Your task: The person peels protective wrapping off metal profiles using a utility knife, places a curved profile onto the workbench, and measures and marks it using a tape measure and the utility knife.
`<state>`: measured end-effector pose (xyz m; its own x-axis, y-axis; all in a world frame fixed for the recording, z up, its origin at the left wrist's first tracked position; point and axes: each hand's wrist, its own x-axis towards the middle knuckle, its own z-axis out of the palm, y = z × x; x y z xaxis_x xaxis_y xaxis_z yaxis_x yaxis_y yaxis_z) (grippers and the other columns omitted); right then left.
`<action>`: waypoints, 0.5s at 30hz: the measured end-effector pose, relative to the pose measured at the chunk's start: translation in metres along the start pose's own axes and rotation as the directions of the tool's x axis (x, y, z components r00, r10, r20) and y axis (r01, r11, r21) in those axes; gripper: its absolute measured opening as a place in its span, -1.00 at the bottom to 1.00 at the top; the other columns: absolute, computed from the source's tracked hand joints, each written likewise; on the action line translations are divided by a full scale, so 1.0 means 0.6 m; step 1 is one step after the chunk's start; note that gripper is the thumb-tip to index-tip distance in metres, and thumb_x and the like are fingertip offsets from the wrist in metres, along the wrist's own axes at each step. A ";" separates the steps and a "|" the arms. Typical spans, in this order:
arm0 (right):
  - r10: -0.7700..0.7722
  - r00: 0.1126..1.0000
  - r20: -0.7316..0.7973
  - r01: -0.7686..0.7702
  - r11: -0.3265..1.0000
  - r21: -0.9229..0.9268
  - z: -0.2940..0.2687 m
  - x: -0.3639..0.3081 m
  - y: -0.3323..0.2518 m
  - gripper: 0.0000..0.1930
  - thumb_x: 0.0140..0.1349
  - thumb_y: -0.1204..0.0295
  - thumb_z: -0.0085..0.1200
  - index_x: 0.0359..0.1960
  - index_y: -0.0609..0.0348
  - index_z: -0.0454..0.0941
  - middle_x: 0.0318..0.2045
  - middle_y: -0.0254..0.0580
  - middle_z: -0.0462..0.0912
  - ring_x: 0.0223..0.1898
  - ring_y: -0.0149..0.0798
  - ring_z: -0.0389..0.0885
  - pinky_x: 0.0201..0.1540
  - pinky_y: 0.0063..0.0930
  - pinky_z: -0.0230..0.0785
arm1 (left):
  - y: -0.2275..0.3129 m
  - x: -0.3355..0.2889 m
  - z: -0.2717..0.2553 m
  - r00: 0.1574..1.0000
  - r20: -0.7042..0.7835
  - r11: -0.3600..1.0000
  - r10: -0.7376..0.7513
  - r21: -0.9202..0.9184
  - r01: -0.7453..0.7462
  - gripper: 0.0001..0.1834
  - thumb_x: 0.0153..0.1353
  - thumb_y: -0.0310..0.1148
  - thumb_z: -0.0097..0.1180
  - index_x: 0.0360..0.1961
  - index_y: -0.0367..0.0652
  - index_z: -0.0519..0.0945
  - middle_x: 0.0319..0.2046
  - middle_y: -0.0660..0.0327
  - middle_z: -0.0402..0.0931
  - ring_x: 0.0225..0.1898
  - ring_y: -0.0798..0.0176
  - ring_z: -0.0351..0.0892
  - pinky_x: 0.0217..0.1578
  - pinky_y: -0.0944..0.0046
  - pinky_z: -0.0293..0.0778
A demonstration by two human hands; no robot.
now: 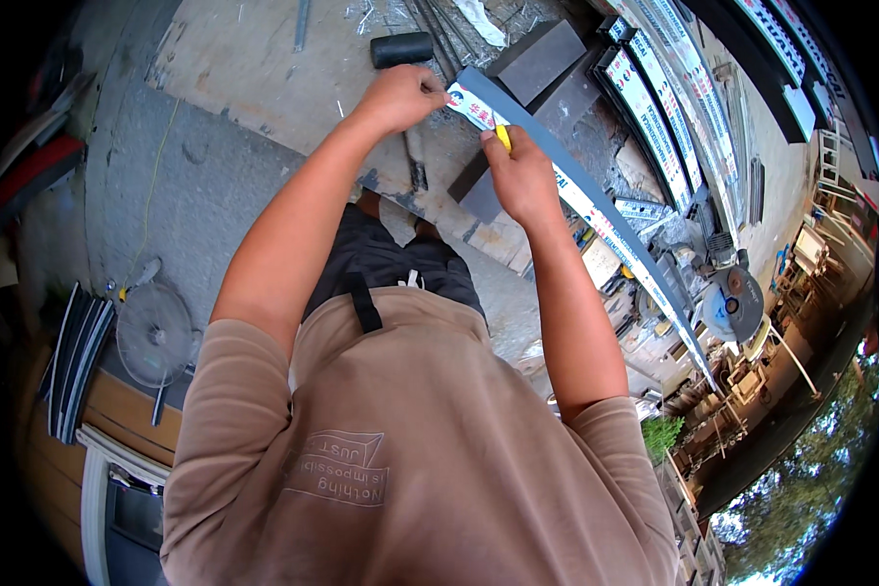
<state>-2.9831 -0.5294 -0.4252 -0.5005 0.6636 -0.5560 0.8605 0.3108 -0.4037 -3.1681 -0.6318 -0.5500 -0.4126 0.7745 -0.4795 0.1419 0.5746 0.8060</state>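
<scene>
A long dark grey metal profile (596,200) runs from the top middle toward the lower right, with printed white protective film (581,203) along its face. My left hand (397,98) is closed at the profile's near-left end, its fingertips pinching the film's end. My right hand (525,178) is closed round a small yellow-handled tool (503,137), whose thin tip lies over the film; its exact kind is hard to make out. Just beyond my left hand lies a black mallet head (401,50); its handle (415,161) shows below my wrist.
Dark rectangular blocks (537,63) lie beside the profile on the worn work board (254,68). Several film-covered profiles (654,117) are stacked to the right. A cut-off saw with a round disc (732,305) stands at the right. A floor fan (156,334) is at the left.
</scene>
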 end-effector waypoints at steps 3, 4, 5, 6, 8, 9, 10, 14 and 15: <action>-0.071 0.997 -0.009 0.071 0.996 -0.053 -0.003 -0.008 0.016 -0.52 0.42 0.05 0.13 0.04 0.29 0.65 -0.11 0.35 0.73 0.00 0.32 0.72 0.08 0.07 0.53 | 0.028 -0.004 -0.012 0.999 -0.001 0.976 0.041 0.216 -0.040 -0.67 0.27 -0.14 0.39 -0.21 -0.22 0.79 -0.21 -0.03 0.77 -0.18 -0.02 0.77 -0.12 0.08 0.61; -0.119 0.993 -0.028 0.116 0.989 -0.087 -0.003 -0.010 0.022 -0.54 0.40 0.07 0.17 0.04 0.27 0.66 -0.10 0.31 0.73 -0.01 0.31 0.72 0.07 0.08 0.54 | 0.032 -0.005 -0.014 0.999 0.005 0.974 0.043 0.224 -0.043 -0.67 0.27 -0.14 0.39 -0.21 -0.22 0.79 -0.21 -0.03 0.77 -0.18 -0.02 0.77 -0.12 0.08 0.61; -0.113 0.993 -0.033 0.110 0.991 -0.079 -0.001 -0.012 0.028 -0.54 0.40 0.07 0.17 0.04 0.27 0.66 -0.10 0.31 0.73 -0.01 0.31 0.72 0.07 0.08 0.54 | 0.037 -0.006 -0.015 0.997 0.000 0.948 0.076 0.310 -0.072 -0.68 0.27 -0.13 0.37 -0.24 -0.21 0.77 -0.20 -0.03 0.76 -0.17 -0.07 0.76 -0.12 0.03 0.61; -0.144 0.987 -0.067 0.136 0.984 -0.115 0.002 -0.013 0.036 -0.54 0.40 0.08 0.18 0.05 0.24 0.65 -0.09 0.28 0.72 -0.02 0.30 0.71 0.05 0.06 0.53 | 0.042 -0.007 -0.015 0.994 -0.003 0.914 0.110 0.393 -0.100 -0.69 0.27 -0.13 0.35 -0.27 -0.21 0.76 -0.19 -0.03 0.75 -0.15 -0.13 0.74 -0.12 -0.02 0.60; -0.167 0.980 -0.107 0.151 0.978 -0.141 0.000 -0.016 0.041 -0.55 0.39 0.08 0.20 0.07 0.22 0.65 -0.09 0.25 0.72 -0.04 0.28 0.71 0.04 0.05 0.52 | 0.063 -0.017 -0.015 0.987 -0.020 0.871 0.156 0.474 -0.128 -0.71 0.27 -0.16 0.34 -0.28 -0.20 0.74 -0.19 -0.01 0.73 -0.14 -0.15 0.73 -0.12 -0.07 0.60; -0.188 0.975 -0.115 0.168 0.972 -0.167 -0.003 -0.017 0.044 -0.56 0.38 0.09 0.22 0.08 0.17 0.66 -0.11 0.20 0.71 -0.06 0.27 0.71 0.02 0.05 0.53 | 0.072 -0.022 -0.013 0.979 -0.043 0.827 0.201 0.544 -0.146 -0.74 0.27 -0.18 0.33 -0.29 -0.20 0.73 -0.20 0.00 0.72 -0.14 -0.18 0.71 -0.12 -0.11 0.59; -0.209 0.970 -0.125 0.184 0.964 -0.191 -0.006 -0.019 0.045 -0.58 0.37 0.10 0.24 0.09 0.13 0.67 -0.13 0.16 0.69 -0.08 0.25 0.71 0.00 0.05 0.54 | 0.075 -0.025 -0.009 0.978 -0.033 0.819 0.206 0.553 -0.154 -0.74 0.27 -0.18 0.33 -0.29 -0.20 0.73 -0.20 0.00 0.72 -0.14 -0.18 0.71 -0.12 -0.11 0.59; -0.289 0.946 -0.145 0.253 0.942 -0.221 -0.005 -0.010 0.078 -0.59 0.34 0.12 0.30 0.10 0.07 0.68 -0.17 0.11 0.68 -0.10 0.23 0.71 -0.02 0.05 0.54 | 0.081 -0.036 0.009 0.935 -0.096 0.767 0.342 0.603 -0.218 -0.77 0.28 -0.22 0.31 -0.29 -0.20 0.71 -0.22 0.02 0.69 -0.14 -0.16 0.71 -0.12 -0.12 0.60; -0.298 0.944 -0.139 0.265 0.940 -0.215 -0.004 -0.008 0.087 -0.59 0.34 0.12 0.31 0.10 0.05 0.68 -0.16 0.10 0.67 -0.10 0.23 0.71 -0.02 0.05 0.54 | 0.081 -0.039 0.011 0.932 -0.112 0.775 0.345 0.595 -0.215 -0.77 0.27 -0.23 0.31 -0.29 -0.20 0.71 -0.23 0.02 0.69 -0.15 -0.16 0.71 -0.13 -0.11 0.60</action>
<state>-2.9356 -0.5149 -0.4415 -0.7161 0.6286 -0.3034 0.6965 0.6143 -0.3709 -3.1454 -0.6204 -0.5017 -0.4368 0.8901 -0.1301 0.7339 0.4363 0.5207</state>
